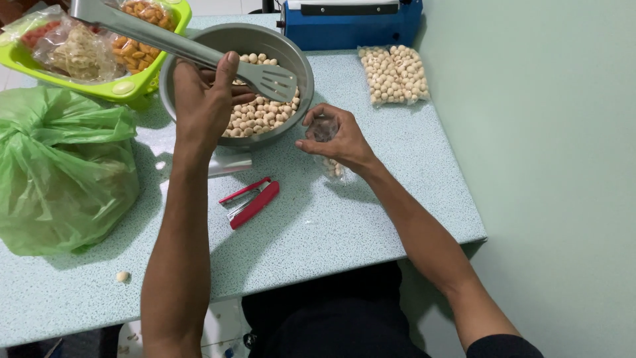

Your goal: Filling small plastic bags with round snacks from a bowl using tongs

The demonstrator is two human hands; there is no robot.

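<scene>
The speckled pale-blue tabletop point(371, 219) carries everything, set against a green wall; a big crumpled green plastic bag point(63, 169) slumps at its left side, and a blue sealing machine point(351, 23) stands at the far edge; a lime-green tray point(126, 89) of packed snacks sits at the far left corner; beside it a grey metal bowl point(298, 59) holds small round pale biscuits point(262, 116); a sealed packet of the same biscuits point(395, 74) lies near the machine; the left hand point(202, 103) is clenched around the handle of a slotted metal spatula point(268, 79) held over the bowl; the right hand point(338, 136) pinches a small clear bag point(331, 162), seemingly part filled, just beside the bowl's rim; a red stapler point(252, 202) lies between the forearms; one stray biscuit point(122, 276) rests near the front edge.
</scene>
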